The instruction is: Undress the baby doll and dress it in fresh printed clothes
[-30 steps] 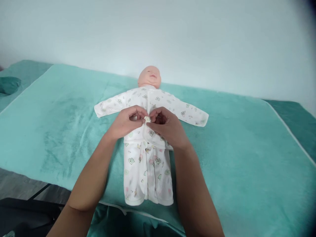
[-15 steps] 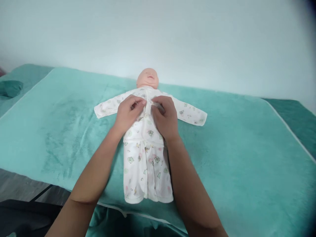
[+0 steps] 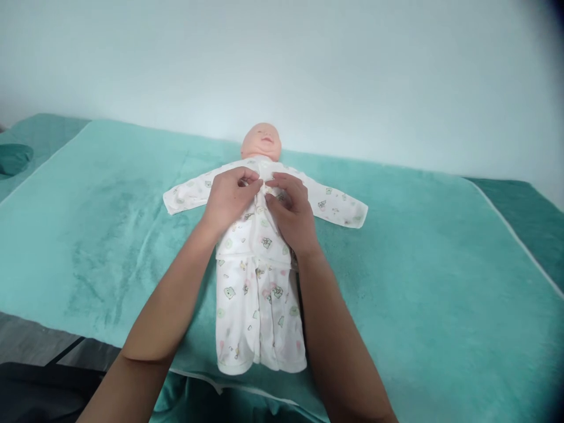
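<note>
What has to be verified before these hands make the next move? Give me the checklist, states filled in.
1. Both hands at the jacket front: ok; left hand and right hand meet at the chest.
2. Chest fastening done up: cannot tell; the fingers hide it.
3. Doll lying face up on the green sheet: ok.
4. Sleeves spread out to both sides: ok.
5. Doll's hands showing beyond the sleeve ends: not ok; neither is visible.
6. Jacket hem lying over the top of the trousers: ok.
</note>
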{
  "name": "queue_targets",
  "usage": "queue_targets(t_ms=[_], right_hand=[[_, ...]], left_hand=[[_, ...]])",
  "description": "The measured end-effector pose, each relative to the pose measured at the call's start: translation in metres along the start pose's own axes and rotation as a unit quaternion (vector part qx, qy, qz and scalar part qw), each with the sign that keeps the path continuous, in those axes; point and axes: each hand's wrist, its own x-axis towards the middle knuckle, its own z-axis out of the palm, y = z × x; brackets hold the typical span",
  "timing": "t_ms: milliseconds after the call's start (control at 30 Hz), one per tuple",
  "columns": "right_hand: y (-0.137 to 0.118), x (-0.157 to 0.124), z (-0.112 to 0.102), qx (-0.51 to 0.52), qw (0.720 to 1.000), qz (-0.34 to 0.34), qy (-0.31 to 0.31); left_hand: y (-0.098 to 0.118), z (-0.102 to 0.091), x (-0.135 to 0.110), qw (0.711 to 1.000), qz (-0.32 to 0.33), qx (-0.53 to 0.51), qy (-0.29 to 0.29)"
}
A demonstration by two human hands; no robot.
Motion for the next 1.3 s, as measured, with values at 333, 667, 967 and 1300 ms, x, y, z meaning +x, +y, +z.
queue_targets(t_ms=[333, 667, 967, 1300], right_hand=[[0.002, -0.001, 0.001, 0.000, 1.000, 0.008, -0.002], [0.008, -0.002, 0.001, -0.020, 1.000, -0.006, -0.004], [0.009, 0.000, -0.003, -0.007, 1.000, -0.003, -0.022], [0.010, 0.001, -0.004, 0.041, 0.999, 0.024, -0.021]], left_hand=[[-0.009, -0.011, 0.003, 0.999, -0.022, 0.005, -0.045], [-0.018, -0.008, -0.002, 0.999, 0.010, -0.021, -0.033], [-0.022, -0.006, -0.006, 0.995, 0.015, -0.097, -0.018], [-0.026, -0.003, -0.006, 0.992, 0.010, -0.130, -0.001]])
